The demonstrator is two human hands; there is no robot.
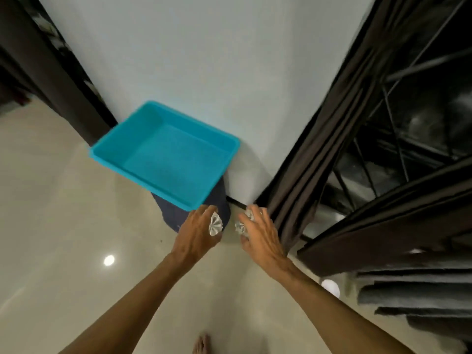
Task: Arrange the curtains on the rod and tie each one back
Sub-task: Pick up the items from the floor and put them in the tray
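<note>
A fluted silver disc (215, 224), pleated like a small fan, sits in the left hand (195, 232), held at the thumb side of the grip with its ribbed face turned toward the camera. Two more silver pieces (241, 227) of the same ribbed look show at the thumb side of the right hand (264, 237); whether anything joins them cannot be told. The dark brown curtain (319, 149) hangs gathered in tight lengthwise folds just outside the right grip, its cloth against that hand's little-finger edge
</note>
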